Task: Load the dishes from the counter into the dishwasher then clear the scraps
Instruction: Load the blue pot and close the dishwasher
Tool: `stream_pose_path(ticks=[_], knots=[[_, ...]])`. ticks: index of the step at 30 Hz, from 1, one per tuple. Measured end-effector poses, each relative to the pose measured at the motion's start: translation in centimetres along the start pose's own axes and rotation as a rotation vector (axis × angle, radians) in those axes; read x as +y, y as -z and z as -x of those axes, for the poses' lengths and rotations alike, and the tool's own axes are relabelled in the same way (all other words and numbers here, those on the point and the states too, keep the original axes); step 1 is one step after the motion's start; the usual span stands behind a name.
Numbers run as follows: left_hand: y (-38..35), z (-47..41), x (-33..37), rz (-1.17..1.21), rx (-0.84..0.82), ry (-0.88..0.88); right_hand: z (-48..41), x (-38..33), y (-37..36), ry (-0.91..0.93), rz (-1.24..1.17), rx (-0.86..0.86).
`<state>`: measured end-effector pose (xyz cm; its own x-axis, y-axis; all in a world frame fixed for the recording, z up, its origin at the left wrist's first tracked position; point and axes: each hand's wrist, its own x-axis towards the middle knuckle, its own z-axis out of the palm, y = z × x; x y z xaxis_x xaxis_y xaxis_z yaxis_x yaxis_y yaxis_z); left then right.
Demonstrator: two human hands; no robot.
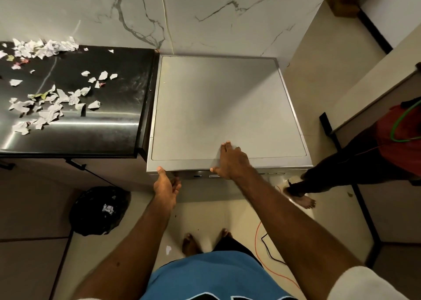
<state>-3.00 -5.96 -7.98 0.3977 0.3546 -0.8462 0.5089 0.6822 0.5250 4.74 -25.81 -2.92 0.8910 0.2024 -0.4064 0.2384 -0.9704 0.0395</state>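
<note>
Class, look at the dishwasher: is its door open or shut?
Shut. The dishwasher front lies flush under its top edge, with no racks showing; both hands rest at that edge.

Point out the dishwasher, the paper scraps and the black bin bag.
dishwasher (218, 108): head view, bare grey top panel.
paper scraps (49, 105): head view, middle of the nearer cluster on the black counter.
black bin bag (95, 217): head view, its crumpled side.

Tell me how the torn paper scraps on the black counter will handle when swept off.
The paper scraps look thin and crumpled, so probably very light and floppy. They lie loose and scattered, so a push would likely scatter some. The black counter looks glossy, so they should slide easily.
</note>
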Motion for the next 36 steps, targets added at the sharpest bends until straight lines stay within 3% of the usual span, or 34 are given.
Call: stream_pose_path(ticks=[3, 5, 7, 9, 10, 12, 15, 19, 22, 25, 28, 32, 34, 36], knots=[[-0.9, 1.8, -0.3, -0.388, 0.037, -0.204, 0.1, 0.7, -1.1, -0.002, -0.147, 0.101], [-1.7, 3.1, -0.7, -0.801, -0.080, -0.559, 0.6, 1.4, -1.8, -0.065, -0.476, 0.238], [-2.7, 4.3, -0.3, -1.126, -0.197, -0.937, 1.6, 2.1, -2.3, -0.271, -0.969, 0.478], [-4.3, 4.5, 1.0, -1.334, -0.259, -1.177, 2.7, 3.5, -2.2, -0.573, -1.273, 0.736], [-5.1, 4.2, 1.7, -1.457, -0.288, -1.197, 3.1, 4.4, -2.2, -0.736, -1.372, 0.803], [-6.4, 3.1, 3.2, -1.741, -0.297, -1.075, 3.6, 6.7, -2.7, -1.004, -1.515, 0.830], [-7.2, 1.6, 4.4, -1.995, -0.248, -0.926, 3.8, 9.6, -4.4, -1.176, -1.766, 0.694], [-7.6, 1.6, 4.6, -2.125, -0.234, -0.920, 3.6, 12.1, -7.0, -1.122, -1.995, 0.397], [-7.9, 2.0, 5.6, -2.166, -0.281, -0.911, 3.2, 12.9, -9.3, -1.043, -2.123, 0.351], [-7.9, 2.1, 6.6, -2.172, -0.323, -0.908, 1.5, 14.2, -13.5, -1.003, -2.134, 0.450], [-7.9, 2.2, 6.8, -2.192, -0.330, -0.917, 2.2, 13.4, -12.7, -0.988, -2.138, 0.491], [-7.8, 2.2, 6.6, -2.200, -0.323, -0.934, 3.9, 13.6, -10.6, -0.906, -2.226, 0.345], [-7.8, 2.1, 6.6, -2.203, -0.324, -0.935, 5.8, 13.2, -9.0, -0.782, -2.129, 0.306], [-7.9, 2.0, 6.7, -2.214, -0.320, -0.929, 5.7, 13.8, -9.2, -0.844, -2.073, 0.288]])
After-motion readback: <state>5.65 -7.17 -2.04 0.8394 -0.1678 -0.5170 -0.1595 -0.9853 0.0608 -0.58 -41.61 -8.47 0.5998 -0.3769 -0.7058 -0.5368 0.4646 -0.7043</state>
